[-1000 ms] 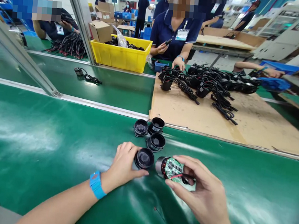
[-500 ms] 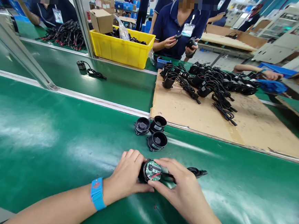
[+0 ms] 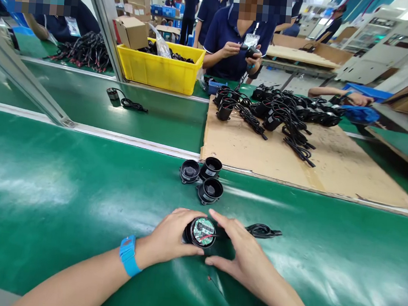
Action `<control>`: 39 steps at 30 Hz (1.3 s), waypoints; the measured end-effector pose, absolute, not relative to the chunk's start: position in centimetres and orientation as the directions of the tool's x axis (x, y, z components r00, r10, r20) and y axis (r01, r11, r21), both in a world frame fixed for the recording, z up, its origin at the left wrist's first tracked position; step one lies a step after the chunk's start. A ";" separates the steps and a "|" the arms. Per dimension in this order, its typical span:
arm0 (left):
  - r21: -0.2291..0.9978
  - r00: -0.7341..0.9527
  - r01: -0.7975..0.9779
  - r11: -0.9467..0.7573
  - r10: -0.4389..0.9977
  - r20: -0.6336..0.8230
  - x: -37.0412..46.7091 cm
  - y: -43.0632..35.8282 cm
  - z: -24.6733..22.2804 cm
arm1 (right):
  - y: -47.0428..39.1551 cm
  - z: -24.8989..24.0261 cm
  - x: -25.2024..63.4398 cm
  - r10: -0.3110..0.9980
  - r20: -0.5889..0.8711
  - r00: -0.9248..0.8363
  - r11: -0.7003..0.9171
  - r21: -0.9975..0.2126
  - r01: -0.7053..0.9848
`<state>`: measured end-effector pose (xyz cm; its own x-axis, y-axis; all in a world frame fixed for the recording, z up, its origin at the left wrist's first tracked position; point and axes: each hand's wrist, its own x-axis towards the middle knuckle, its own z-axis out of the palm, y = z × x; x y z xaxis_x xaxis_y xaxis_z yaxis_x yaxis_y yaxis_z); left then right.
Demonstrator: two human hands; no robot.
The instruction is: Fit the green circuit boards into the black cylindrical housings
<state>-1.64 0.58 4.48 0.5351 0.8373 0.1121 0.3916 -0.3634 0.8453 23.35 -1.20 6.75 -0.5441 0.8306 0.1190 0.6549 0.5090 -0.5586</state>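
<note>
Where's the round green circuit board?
In the head view, the green circuit board sits below centre, in the black housing the left hand holds, left of the right hand.

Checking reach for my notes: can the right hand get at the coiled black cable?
Likely yes: the right hand is open, and the coiled black cable lies beside it with nothing seen on top.

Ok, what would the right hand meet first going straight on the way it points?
The right hand would likely first meet the black housing around the green circuit board, cupped by the left hand; depth is hard to judge.
</note>
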 end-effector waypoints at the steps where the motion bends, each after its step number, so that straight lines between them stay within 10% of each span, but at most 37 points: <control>1: 0.844 0.525 0.392 -0.365 0.843 0.120 -1.7 0.5 4.6 | -1.1 6.6 24.2 0.840 0.100 -0.534 0.505 -0.506 0.699; 6: 0.771 0.398 0.409 -0.487 0.856 0.329 -2.0 -0.3 5.7 | -0.4 7.1 27.1 0.886 0.042 -0.463 0.435 -0.426 0.794; 11: 0.749 0.586 0.457 -0.480 0.796 0.153 -2.6 0.6 6.0 | -0.7 8.1 26.3 0.922 0.060 -0.383 0.375 -0.395 0.839; 39: 0.643 0.676 0.450 -0.620 0.707 0.208 -2.3 -0.1 5.8 | -1.8 9.2 24.6 0.879 0.237 -0.414 0.477 -0.417 0.773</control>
<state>-2.27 -0.13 5.84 0.6761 0.7068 0.2080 0.4499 -0.6196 0.6432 24.63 -1.84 9.16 -0.4141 0.8787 0.2374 0.7735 0.4772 -0.4171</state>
